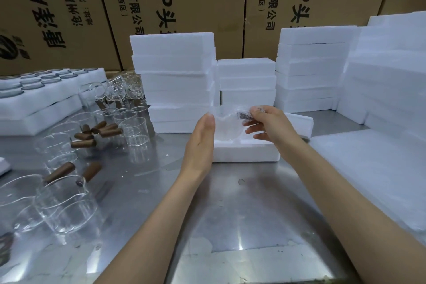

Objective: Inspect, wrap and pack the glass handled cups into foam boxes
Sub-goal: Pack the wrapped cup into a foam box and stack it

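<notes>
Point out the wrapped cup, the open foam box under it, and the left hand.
wrapped cup (227,127), head view, clear wrapped body.
open foam box (244,153), head view, front wall.
left hand (202,138), head view, back of hand.

A wrapped glass cup (230,125), its brown handle (244,115) showing, sits partly inside the open white foam box (244,151); bare cups (66,205) stand left.

The cartons (184,7) behind carry black print: "科技有限公司", "开发区(西区)", "0-P头"; the leftmost reads "AHA", upside down.
</notes>
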